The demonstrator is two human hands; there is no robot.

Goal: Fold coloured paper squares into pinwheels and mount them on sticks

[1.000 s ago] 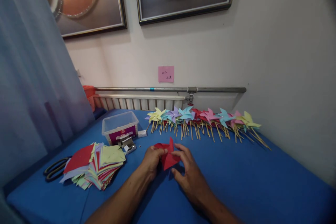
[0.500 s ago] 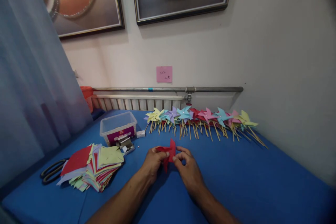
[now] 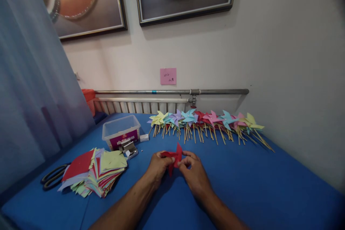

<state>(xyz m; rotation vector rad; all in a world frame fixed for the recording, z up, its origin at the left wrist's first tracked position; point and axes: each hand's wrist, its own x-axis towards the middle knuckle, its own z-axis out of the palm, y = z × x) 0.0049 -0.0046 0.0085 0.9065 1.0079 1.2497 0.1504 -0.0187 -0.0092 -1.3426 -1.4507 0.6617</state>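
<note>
A red paper pinwheel (image 3: 178, 155) with folded blades is held up between my two hands over the blue table. My left hand (image 3: 159, 165) pinches it from the left, thumb lying across the front near its centre. From the right, my right hand (image 3: 192, 169) has thumb and forefinger closed at the pinwheel's right blade. Whatever lies behind the paper, or any small part at its centre, is hidden. To the left of my hands is a fanned stack of coloured paper squares (image 3: 114, 160), red, green and lilac.
Black-handled scissors (image 3: 54, 176) lie by the stack. Behind it stand a clear plastic box (image 3: 121, 125), a small open box of metal pieces (image 3: 130, 150) and a little white box (image 3: 144, 137). A long row of pinwheels on sticks (image 3: 188, 115) lies along the back.
The pinwheel's blades have shifted slightly, with the top blade tilting a little to the right. My hands stay in nearly the same place and keep hold of it.
</note>
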